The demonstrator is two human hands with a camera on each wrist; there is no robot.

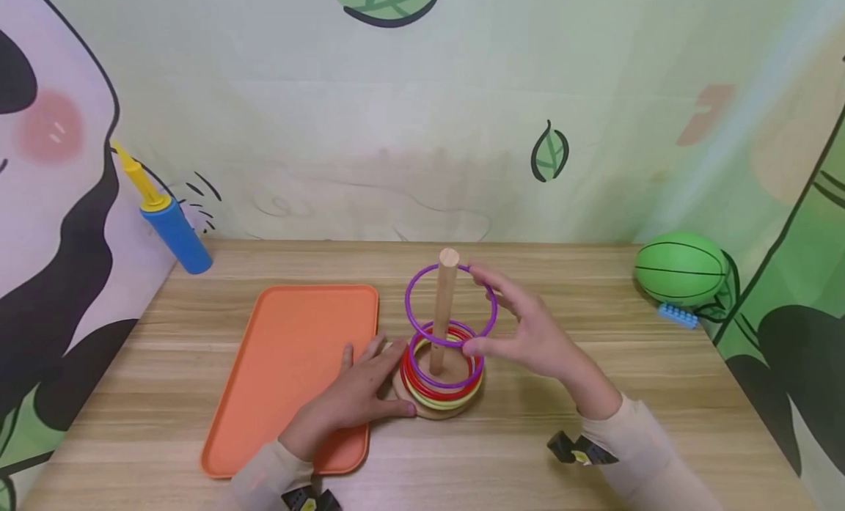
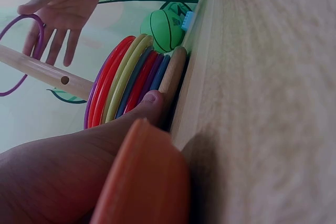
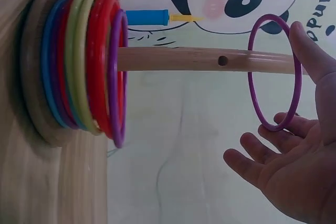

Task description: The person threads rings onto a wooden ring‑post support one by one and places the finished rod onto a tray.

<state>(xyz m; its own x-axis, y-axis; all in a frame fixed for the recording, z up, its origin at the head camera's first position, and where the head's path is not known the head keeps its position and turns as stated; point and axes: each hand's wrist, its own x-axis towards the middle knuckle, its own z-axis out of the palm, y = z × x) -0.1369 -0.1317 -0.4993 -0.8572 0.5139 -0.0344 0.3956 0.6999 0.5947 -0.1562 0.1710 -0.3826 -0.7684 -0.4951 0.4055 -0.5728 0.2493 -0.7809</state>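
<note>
A wooden stand with an upright peg rises from a round base. Several rings in red, pale yellow, blue and purple lie stacked around the peg at its foot. My right hand pinches a purple ring between thumb and fingertips; the other fingers are spread. That ring encircles the peg's upper part, above the stack and apart from it. With thumb and fingers around the base's left side, my left hand holds the stand, its thumb against the base edge. Some left fingers are hidden.
An orange tray lies left of the stand, partly under the left forearm. A blue and yellow pump stands at the back left. At the back right are a green ball and a light-blue toy brick, near the wall.
</note>
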